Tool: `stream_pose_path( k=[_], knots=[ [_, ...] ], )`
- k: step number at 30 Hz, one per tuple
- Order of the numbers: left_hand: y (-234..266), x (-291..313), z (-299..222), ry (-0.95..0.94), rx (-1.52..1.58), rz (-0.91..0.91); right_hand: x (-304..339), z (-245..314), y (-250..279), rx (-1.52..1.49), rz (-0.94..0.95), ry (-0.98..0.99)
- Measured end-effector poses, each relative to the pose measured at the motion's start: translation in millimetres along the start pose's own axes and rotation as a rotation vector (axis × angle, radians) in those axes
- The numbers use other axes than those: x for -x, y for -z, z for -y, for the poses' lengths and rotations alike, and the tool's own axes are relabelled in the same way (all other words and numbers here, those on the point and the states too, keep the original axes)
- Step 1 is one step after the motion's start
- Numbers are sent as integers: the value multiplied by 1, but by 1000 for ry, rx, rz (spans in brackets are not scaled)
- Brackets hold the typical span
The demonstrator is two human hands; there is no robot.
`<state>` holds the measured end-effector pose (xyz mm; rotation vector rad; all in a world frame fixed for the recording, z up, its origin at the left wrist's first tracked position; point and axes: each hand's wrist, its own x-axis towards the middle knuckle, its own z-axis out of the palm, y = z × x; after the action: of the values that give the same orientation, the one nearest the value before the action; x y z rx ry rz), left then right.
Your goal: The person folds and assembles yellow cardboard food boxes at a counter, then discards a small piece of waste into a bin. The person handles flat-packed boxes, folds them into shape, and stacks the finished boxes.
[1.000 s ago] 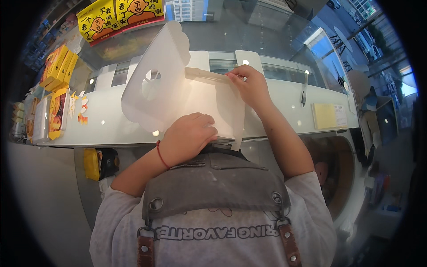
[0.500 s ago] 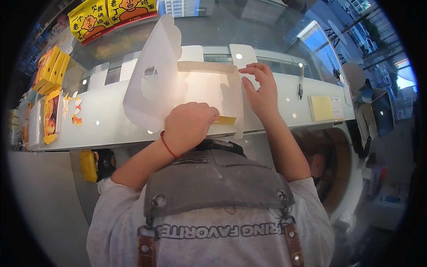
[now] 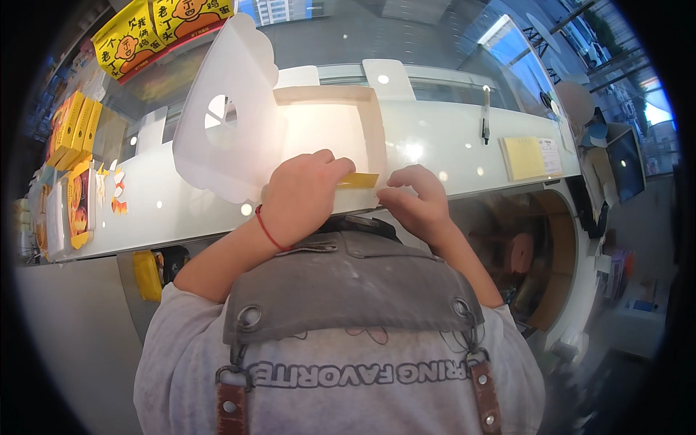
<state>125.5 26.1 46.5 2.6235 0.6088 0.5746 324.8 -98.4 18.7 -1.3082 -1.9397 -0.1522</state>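
Observation:
A white cardboard box (image 3: pixel 326 138) lies open on the counter in front of me. Its raised lid (image 3: pixel 196 156) leans up at the left, with a scalloped edge and a cut-out window. My left hand (image 3: pixel 301 190) is closed over the near wall, its fingertips bent down at a yellow strip or flap (image 3: pixel 360 180) along that side. At the near right corner my right hand (image 3: pixel 420 197) has thumb and fingers drawn together on the box's edge. The fingers partly cover the corner fold.
Yellow boxes (image 3: pixel 72 130) are stacked at the far left, and torn coloured scraps (image 3: pixel 118 196) lie beside them. To the right are a pen (image 3: pixel 485 119) and a yellow note pad (image 3: pixel 523 159). Behind the white counter (image 3: pixel 449 134) is a glass case (image 3: pixel 406 36).
My right hand has come down from the box's far right side to its near right corner, and its spread fingers have closed. My left hand stays at the near wall.

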Motion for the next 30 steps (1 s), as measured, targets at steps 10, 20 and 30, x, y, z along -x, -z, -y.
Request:
stream_pose_path(
  k=[10,20,30],
  knots=[
    [1,3,-1,-40,79,17,-7,-2,-15,80,-105,69],
    [-2,1,-1,-33,98,16,2,-1,-30,77,-235,38],
    [-1,-3,-3,-63,64,69,-2,8,-33,66,-189,-46]
  ],
)
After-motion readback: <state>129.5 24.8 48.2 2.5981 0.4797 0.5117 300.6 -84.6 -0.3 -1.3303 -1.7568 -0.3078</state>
